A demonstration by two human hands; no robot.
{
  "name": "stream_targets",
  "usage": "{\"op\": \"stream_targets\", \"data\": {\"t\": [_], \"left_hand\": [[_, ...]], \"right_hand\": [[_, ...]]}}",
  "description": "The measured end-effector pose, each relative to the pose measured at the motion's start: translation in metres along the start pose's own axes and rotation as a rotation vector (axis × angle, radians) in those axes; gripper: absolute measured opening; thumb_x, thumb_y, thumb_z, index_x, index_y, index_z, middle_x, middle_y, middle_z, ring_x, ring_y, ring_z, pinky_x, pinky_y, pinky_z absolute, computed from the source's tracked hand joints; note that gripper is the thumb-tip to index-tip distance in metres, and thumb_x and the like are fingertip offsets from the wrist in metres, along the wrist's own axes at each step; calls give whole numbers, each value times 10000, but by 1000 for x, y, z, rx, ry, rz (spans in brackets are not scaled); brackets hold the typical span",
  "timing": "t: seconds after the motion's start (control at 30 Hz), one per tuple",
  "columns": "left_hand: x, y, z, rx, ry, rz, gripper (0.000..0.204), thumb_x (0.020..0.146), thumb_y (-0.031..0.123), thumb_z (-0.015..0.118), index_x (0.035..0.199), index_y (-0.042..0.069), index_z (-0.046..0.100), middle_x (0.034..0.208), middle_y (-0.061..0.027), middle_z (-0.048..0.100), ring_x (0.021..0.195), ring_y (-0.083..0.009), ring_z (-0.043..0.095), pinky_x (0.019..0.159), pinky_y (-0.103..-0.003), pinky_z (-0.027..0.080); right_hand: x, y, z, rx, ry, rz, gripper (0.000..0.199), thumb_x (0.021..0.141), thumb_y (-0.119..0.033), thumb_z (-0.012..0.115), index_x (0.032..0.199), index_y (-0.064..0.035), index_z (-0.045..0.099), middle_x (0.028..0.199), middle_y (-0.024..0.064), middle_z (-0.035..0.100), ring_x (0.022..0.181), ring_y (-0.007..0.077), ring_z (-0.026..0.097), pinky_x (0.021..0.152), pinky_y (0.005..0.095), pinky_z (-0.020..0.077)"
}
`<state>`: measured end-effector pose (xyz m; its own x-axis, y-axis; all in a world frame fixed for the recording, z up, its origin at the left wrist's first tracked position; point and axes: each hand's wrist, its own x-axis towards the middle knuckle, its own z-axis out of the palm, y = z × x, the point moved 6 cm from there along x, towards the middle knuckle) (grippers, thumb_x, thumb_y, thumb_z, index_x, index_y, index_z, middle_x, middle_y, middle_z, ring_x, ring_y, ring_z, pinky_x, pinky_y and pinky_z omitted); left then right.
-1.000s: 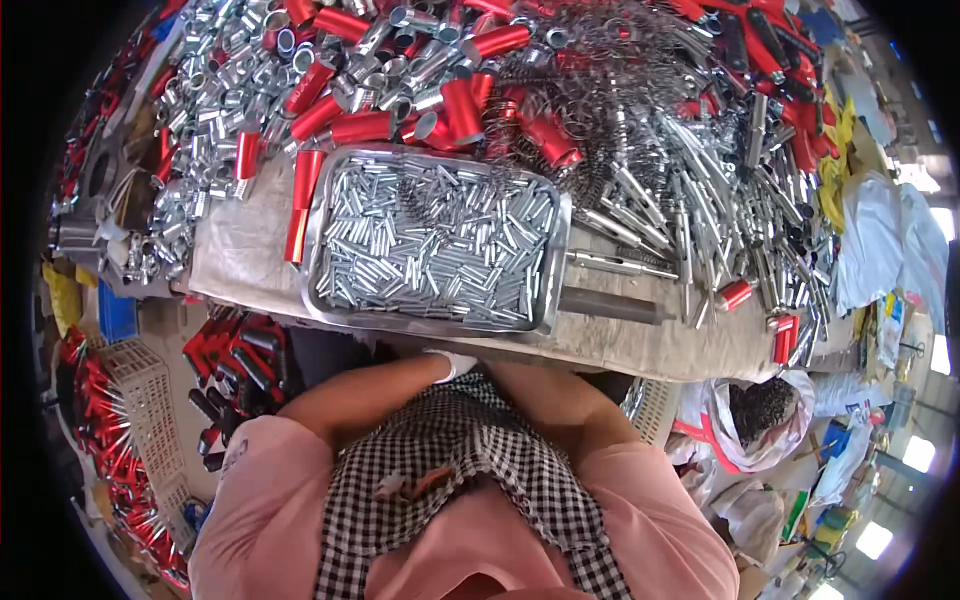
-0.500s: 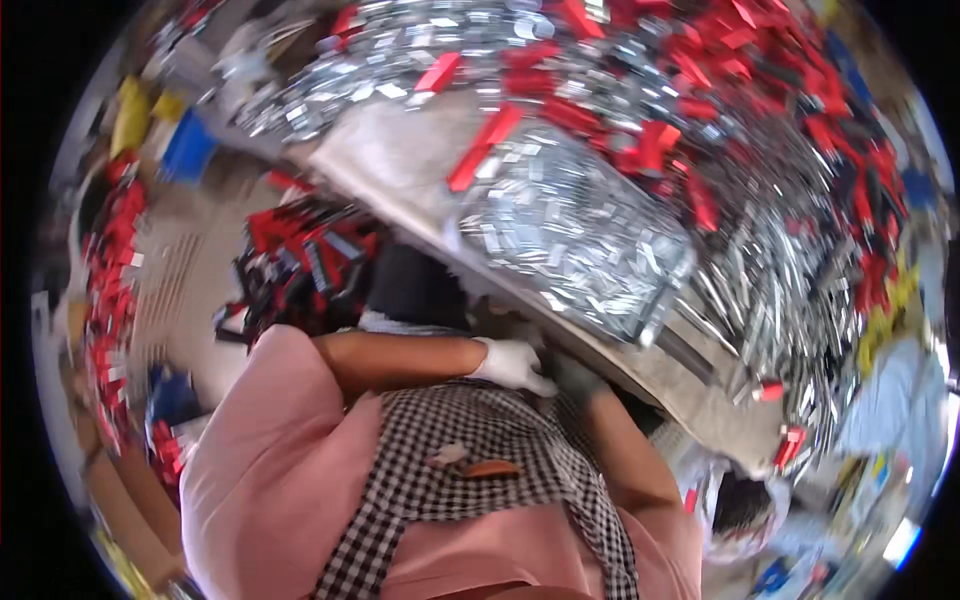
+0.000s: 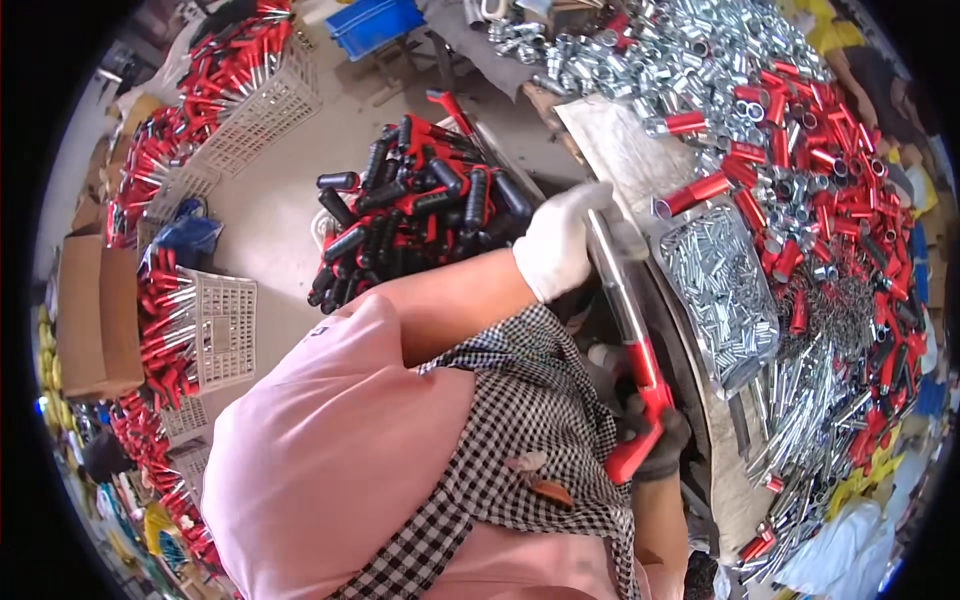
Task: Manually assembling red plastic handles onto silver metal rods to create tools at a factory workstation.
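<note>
A tool with a shiny chrome tube, a red sleeve and an angled red handle [image 3: 648, 376] slants across the space between my apron and the workbench. My left hand [image 3: 560, 243], in a white glove, is closed round the far end of its chrome tube; some fingers are blurred. Lower down, my right hand [image 3: 662, 440], in a dark grey glove, wraps round the red handle, part of its fingers hidden behind it. Just right of the tool, on the bench, lies a clear tray of small metal pins [image 3: 715, 285].
Chrome rings [image 3: 690, 40], red tubes [image 3: 700, 192] and thin metal rods [image 3: 815, 430] are heaped on the bench [image 3: 735, 490]. Left of it, black-gripped red handles [image 3: 420, 200] pile up. White crates [image 3: 225, 325], a carton [image 3: 98, 310] and a blue bin [image 3: 375, 25] stand farther off.
The whole view has swung round and sharpened. My hands, close together at my apron before, are now apart along the tool, my left one farther forward. The tool has come into sight.
</note>
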<state>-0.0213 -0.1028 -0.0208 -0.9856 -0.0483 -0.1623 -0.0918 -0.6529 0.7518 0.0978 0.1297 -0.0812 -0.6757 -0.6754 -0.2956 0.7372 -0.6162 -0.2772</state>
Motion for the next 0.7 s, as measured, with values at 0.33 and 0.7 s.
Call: {"op": "stream_targets", "data": {"t": [0.33,0.7], "left_hand": [[-58,20,-42,-205,-8,34,446,943,421,538,870,-12,619,740,-163,650,692,-294,668,703,-411,555],[-118,133,-218,376,550,-116,164,754,122,708,878,29,652,702,-39,605,611,-125,573,559,-276,449]], "right_hand": [[113,59,66,-214,-48,240,649,831,-415,713,1298,-20,497,964,82,602,781,239,645,708,387,559],[133,56,-1,-355,60,211,486,859,-340,728,1232,-51,613,914,89,650,754,220,613,665,377,508]]}}
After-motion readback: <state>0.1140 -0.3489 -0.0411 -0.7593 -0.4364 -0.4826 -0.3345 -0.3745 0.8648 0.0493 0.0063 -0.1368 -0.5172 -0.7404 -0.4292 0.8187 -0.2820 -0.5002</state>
